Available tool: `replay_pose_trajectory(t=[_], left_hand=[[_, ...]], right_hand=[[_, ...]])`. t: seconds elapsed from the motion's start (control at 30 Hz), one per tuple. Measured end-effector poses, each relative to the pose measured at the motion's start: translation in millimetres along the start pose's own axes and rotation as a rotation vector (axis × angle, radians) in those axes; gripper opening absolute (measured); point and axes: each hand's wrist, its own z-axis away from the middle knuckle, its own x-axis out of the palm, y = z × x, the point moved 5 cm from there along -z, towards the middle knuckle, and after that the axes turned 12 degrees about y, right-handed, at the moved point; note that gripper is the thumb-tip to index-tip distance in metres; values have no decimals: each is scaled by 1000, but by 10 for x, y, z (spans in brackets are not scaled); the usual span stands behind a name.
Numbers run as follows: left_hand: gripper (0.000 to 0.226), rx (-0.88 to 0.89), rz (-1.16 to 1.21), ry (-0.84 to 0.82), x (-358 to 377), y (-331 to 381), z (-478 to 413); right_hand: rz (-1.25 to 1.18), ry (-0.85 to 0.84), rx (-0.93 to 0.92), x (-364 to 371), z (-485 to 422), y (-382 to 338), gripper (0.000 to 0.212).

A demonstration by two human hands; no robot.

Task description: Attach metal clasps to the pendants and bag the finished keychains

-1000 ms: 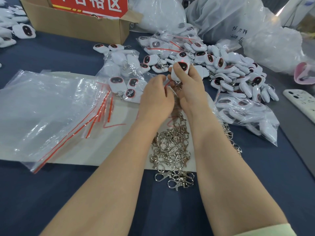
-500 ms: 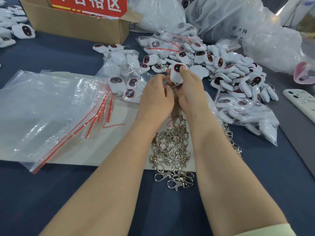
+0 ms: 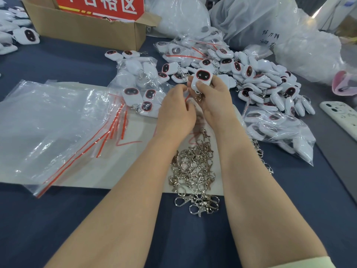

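My right hand (image 3: 214,101) grips a white pendant (image 3: 201,79) with a dark red-rimmed face, held upright above the table. A metal clasp (image 3: 200,97) hangs at the pendant's lower end between both hands. My left hand (image 3: 176,111) is closed beside it, fingertips pinching at the clasp; a red strip shows by the fingers. A heap of loose metal clasps (image 3: 195,171) lies below my wrists. Loose pendants (image 3: 260,82) are piled to the right, and a stack of clear zip bags with red seals (image 3: 58,128) lies to the left.
A cardboard box (image 3: 87,28) with a red sign stands at the back left. Filled bags of keychains (image 3: 278,128) lie right of my arm, others (image 3: 139,80) behind my left hand. Large plastic sacks (image 3: 260,22) fill the back right. A phone (image 3: 340,115) lies at the right edge.
The pendant has turned in my right hand, its dark face now pointing toward me. Both hands stay close together at the clasp.
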Motion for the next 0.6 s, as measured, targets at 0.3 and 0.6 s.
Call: replay_pose_trajectory(t=[0.3,0.6], left_hand=[[51,-113,29,19,-21,-35,0],[38,-162,182,99,-51,-36,-26]], right_hand=[[537,-56,-70,-56,-4,-300,16],[887,-196,-101,53,86,-289,8]])
